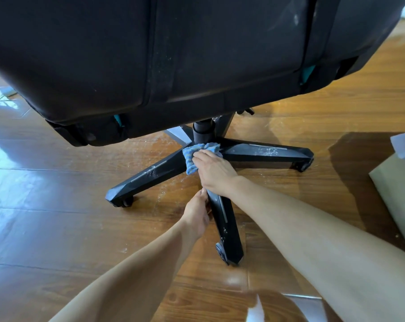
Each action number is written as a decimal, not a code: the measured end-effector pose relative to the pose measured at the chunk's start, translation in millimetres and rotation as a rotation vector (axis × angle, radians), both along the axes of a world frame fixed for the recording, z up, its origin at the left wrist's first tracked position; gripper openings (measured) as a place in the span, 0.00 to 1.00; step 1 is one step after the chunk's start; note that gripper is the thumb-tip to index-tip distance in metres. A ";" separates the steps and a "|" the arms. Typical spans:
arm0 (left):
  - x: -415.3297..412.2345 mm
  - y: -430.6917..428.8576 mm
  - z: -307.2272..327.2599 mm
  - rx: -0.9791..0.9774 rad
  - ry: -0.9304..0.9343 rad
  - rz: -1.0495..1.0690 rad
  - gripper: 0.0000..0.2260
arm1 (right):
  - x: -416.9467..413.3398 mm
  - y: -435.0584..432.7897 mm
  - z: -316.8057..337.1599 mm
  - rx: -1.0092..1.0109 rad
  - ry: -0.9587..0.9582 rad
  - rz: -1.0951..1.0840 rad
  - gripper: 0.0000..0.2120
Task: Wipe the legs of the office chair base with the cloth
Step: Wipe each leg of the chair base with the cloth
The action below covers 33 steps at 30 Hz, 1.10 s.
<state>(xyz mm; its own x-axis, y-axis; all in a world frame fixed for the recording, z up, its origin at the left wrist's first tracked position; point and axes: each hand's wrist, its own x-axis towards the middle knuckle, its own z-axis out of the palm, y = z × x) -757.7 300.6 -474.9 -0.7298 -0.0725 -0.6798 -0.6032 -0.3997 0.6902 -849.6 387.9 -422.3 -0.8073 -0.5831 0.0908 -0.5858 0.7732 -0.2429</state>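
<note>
A black office chair base (264, 152) with star-shaped legs on castors stands on the wood floor, under the big black seat (164, 54). My right hand (214, 171) holds a blue cloth (194, 153) against the hub, where the legs meet the central column (202, 131). My left hand (197, 213) grips the side of the near leg (227, 231), which points toward me. The left leg (148, 176) and the right leg both show pale dusty smears on top.
The glossy wood floor (57, 228) has white dust specks around the base. A beige box (399, 194) with white paper on it lies at the right edge. Two further legs reach back under the seat.
</note>
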 end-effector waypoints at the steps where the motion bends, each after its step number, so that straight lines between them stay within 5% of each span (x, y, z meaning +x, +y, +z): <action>1: -0.4 0.3 0.9 -0.003 -0.006 0.012 0.14 | -2.4 -6.2 0.9 -0.024 -0.027 -0.029 0.24; 22: -10.0 2.1 4.6 -0.045 -0.046 0.043 0.16 | -13.9 17.7 1.8 -0.169 -0.098 -0.210 0.19; 33: -8.9 -9.5 8.6 -0.180 -0.017 -0.102 0.15 | 103.8 68.6 -28.7 -0.213 -0.100 -0.193 0.24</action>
<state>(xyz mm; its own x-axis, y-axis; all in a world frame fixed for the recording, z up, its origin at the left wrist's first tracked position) -766.7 291.1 -466.3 -0.7277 -0.1206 -0.6752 -0.6467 -0.2075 0.7340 -745.8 456.6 -451.0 -0.9125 -0.3942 0.1094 -0.3980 0.7935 -0.4605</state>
